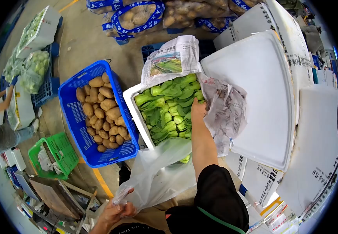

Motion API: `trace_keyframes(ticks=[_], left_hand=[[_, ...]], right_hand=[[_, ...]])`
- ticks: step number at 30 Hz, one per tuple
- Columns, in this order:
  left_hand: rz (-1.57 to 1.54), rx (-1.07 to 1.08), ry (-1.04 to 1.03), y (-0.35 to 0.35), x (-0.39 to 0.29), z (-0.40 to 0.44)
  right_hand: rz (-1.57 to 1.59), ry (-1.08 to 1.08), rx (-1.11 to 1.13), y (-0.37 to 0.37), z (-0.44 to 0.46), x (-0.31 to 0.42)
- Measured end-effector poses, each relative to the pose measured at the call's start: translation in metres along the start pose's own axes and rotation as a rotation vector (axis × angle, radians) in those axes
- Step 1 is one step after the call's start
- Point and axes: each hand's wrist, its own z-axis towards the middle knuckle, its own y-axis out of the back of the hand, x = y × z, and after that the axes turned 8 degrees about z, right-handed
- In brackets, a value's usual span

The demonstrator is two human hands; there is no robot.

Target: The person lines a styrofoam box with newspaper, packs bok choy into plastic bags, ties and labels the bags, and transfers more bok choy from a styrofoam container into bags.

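My left hand (118, 210) is closed on the gathered edge of a clear plastic bag (157, 171), which hangs open in front of my body. A bit of green shows at the bag's right side, near my right forearm. My right hand (199, 110) reaches to the right edge of a white foam box (128, 97), its fingers curled on a head of bok choy (199, 95); the fingertips are partly hidden. Rows of green bok choy (173, 113) fill the box. Printed newspaper (171, 58) is folded back over its far and right sides.
A blue crate (70, 105) of potatoes (100, 105) stands left of the box. A large white foam lid (254, 78) and stacked foam boxes (313, 136) crowd the right. Potato sacks (138, 17) lie beyond. At left are a green basket (61, 150) and another person (1, 113).
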Motion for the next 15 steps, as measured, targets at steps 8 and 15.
trace_keyframes(ticks=[8,15], left_hand=[[-0.108,-0.077,-0.035,0.015,-0.003,0.012],[-0.148,-0.098,-0.031,0.031,0.005,0.019]], right_hand=[[0.054,-0.083,0.02,-0.003,0.003,0.033],[0.091,-0.183,-0.041,-0.018,0.011,0.034]])
